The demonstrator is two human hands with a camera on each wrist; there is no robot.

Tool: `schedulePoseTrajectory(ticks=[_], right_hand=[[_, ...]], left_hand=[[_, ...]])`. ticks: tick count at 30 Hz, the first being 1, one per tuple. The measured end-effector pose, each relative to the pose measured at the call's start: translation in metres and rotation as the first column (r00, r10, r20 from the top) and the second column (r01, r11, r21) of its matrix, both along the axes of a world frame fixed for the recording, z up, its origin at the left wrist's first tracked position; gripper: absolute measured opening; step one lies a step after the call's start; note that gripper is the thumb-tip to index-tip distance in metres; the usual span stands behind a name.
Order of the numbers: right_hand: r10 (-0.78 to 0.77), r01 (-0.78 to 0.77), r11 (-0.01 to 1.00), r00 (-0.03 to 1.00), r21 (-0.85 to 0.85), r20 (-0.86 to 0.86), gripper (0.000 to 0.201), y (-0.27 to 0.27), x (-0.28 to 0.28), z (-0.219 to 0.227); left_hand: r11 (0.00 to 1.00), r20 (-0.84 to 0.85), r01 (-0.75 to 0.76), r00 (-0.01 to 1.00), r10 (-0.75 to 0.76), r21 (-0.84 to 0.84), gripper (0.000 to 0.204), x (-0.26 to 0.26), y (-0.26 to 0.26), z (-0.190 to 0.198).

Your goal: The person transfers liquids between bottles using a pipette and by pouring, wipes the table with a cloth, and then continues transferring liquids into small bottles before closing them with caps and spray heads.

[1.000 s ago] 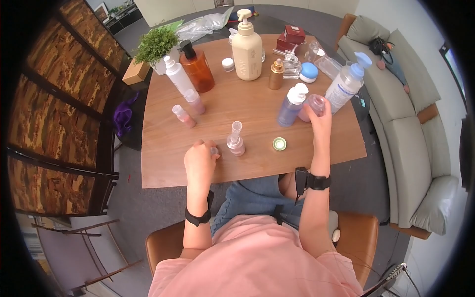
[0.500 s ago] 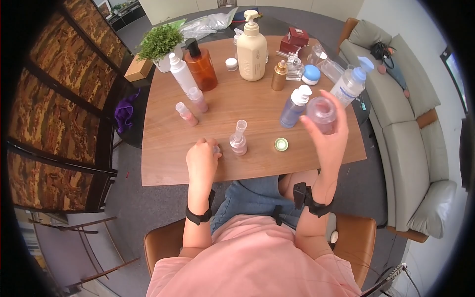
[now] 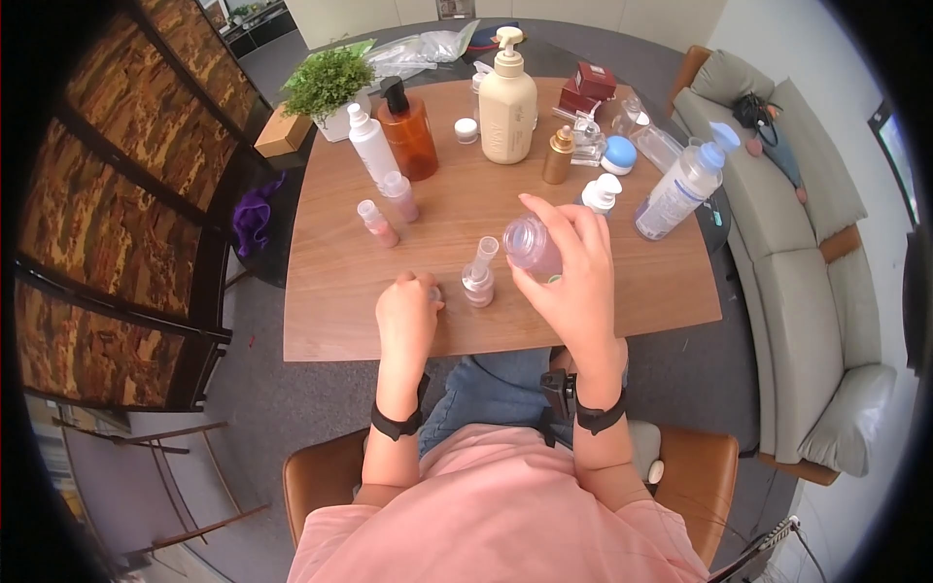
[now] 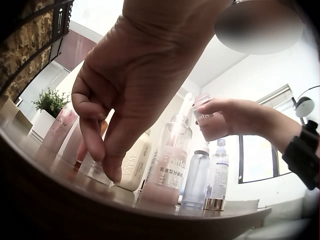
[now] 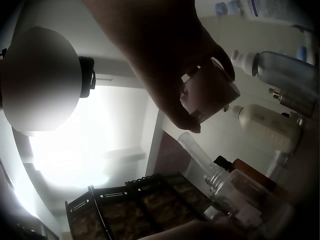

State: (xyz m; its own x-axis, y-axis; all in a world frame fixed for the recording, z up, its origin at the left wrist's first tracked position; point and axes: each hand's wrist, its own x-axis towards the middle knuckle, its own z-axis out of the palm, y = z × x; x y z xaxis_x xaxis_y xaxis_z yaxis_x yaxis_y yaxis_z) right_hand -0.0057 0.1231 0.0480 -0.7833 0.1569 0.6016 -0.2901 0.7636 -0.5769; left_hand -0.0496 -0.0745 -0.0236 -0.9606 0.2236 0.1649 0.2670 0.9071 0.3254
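Observation:
My right hand (image 3: pixel 578 282) grips a wide-mouthed translucent pink bottle (image 3: pixel 534 245) between thumb and fingers, above the table. The bottle is tilted, its mouth facing left toward a small clear bottle (image 3: pixel 477 289) that stands upright with pinkish liquid low inside. Out of that bottle's neck leans a clear tube-shaped piece (image 3: pixel 487 251). In the right wrist view, the pink bottle (image 5: pixel 210 92) hangs close to the tip of the tube (image 5: pixel 194 147). To the left, my left hand (image 3: pixel 406 316) is lowered to the table, its curled fingers pinching a small clear cap (image 4: pixel 95 171).
Two small pink bottles stand left, one of them a slim bottle (image 3: pixel 378 224). Behind are a white bottle (image 3: pixel 372 146), an amber pump bottle (image 3: pixel 408 136) and a cream pump bottle (image 3: pixel 507 117). A blue-topped pump bottle (image 3: pixel 675 189) stands right; a green-rimmed lid (image 3: pixel 555 279) is partly hidden.
My right hand has lifted the pink bottle from beside the pump bottles and carried it left, tilting it near the clear bottle. The left hand has stayed by the clear cap.

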Motion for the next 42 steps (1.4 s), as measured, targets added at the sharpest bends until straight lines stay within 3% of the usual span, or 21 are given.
schedulePoseTrajectory(ticks=[15,42], right_hand=[[-0.003,-0.001,0.983,1.0,0.185,0.02,0.069,-0.004,-0.004,0.008],[-0.034,0.054,0.935,0.997,0.35,-0.062,0.061,-0.005,-0.008,0.012]], left_hand=[[1.0,-0.001,0.008,1.0,-0.008,0.003,0.024,0.001,0.001,0.002],[1.0,-0.013,0.014,1.0,-0.014,-0.004,0.021,0.0,0.0,-0.002]])
